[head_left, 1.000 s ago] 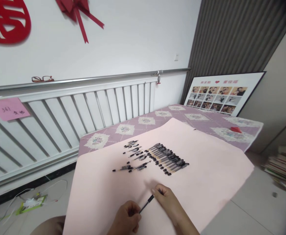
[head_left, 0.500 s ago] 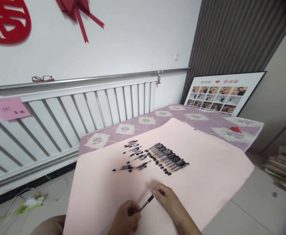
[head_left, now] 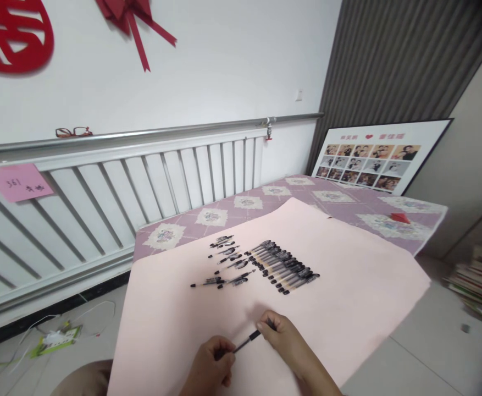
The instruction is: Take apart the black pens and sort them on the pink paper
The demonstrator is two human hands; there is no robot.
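Between my two hands is a black pen (head_left: 247,342), held aslant just above the pink sheet (head_left: 162,324). My left hand (head_left: 214,360) is closed around its lower left end. The fingers of my right hand (head_left: 276,327) pinch its upper right end, and its tip there is hidden by them. Beyond my hands lies a neat row of capped pens (head_left: 284,267), side by side. To the left of that row, loose pens and pen parts (head_left: 230,269) are scattered on the sheet.
A patterned purple tablecloth (head_left: 249,203) shows past the sheet, with a small red object (head_left: 400,218) at the right. A white radiator (head_left: 162,181) runs along the wall. A framed photo board (head_left: 381,157) leans at the back. A power strip (head_left: 57,341) lies on the floor.
My left hand has shifted very slightly left and up along the pen. My right hand stays almost in place, and the pens on the sheet have not moved.
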